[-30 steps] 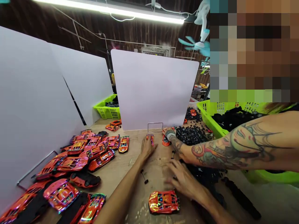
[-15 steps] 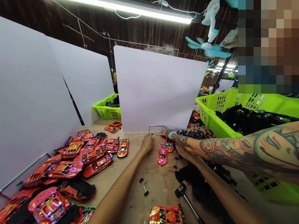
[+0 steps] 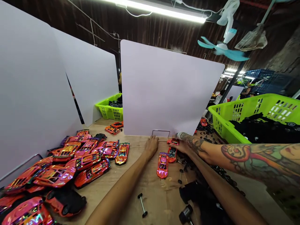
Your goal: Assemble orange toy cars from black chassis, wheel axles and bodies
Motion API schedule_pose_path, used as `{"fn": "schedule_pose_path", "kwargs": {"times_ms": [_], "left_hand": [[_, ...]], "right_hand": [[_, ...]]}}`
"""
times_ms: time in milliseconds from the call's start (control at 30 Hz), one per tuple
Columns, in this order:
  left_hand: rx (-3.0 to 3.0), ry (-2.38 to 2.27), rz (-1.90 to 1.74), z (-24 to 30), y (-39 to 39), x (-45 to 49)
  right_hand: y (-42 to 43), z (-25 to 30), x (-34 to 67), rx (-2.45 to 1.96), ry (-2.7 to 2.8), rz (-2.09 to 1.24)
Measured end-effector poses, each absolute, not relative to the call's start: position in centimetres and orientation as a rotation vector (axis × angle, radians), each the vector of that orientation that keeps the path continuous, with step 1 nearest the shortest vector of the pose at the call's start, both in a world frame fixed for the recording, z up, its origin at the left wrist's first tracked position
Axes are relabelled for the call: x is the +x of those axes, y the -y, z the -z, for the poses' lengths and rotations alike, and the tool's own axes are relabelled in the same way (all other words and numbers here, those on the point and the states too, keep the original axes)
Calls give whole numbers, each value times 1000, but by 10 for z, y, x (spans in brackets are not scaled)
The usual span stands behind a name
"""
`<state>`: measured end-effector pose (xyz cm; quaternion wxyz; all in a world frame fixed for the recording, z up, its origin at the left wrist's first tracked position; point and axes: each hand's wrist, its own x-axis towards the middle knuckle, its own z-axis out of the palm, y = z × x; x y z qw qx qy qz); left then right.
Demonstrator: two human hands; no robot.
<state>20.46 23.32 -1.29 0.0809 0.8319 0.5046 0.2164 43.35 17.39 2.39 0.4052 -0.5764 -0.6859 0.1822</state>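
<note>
My left hand (image 3: 152,145) lies low on the wooden table, fingers stretched forward beside the wire foot (image 3: 161,131) of the white board; nothing shows in it. My right hand (image 3: 183,147) has its fingers closed over a red toy car (image 3: 172,142), partly hidden by them. Just below is a second toy car (image 3: 172,155) with its dark inside showing. An orange-pink toy car (image 3: 162,165) lies nearer me. A co-worker's tattooed arm (image 3: 211,151) reaches in from the right above my right forearm; that hand is mostly hidden.
Shiny toy cars (image 3: 70,156) are heaped at left. A wheel axle (image 3: 142,205) and a hammer (image 3: 186,213) lie in front, near black parts (image 3: 194,193). Green baskets stand at right (image 3: 225,125) and back left (image 3: 109,112). The white board (image 3: 168,90) rises ahead.
The view has shifted. My right hand has moved forward onto the red toy car, and the co-worker's hand has drawn right from the wire foot. My left hand stays beside that foot.
</note>
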Motion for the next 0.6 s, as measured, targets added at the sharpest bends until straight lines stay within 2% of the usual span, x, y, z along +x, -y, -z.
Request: {"fn": "schedule_pose_path", "kwargs": {"times_ms": [167,333,600], "left_hand": [[2395,-1471,-777,22,-228,208],[2305,-1228,-922,35,-207,212],[2221,-736,-822,49,-164,250]], "right_hand": [[-147,-25,461,-1559,1945,-514],[-107,-40,479,-1524,2145,-547],[-92,-62,502,-1634,2260,-396]]}}
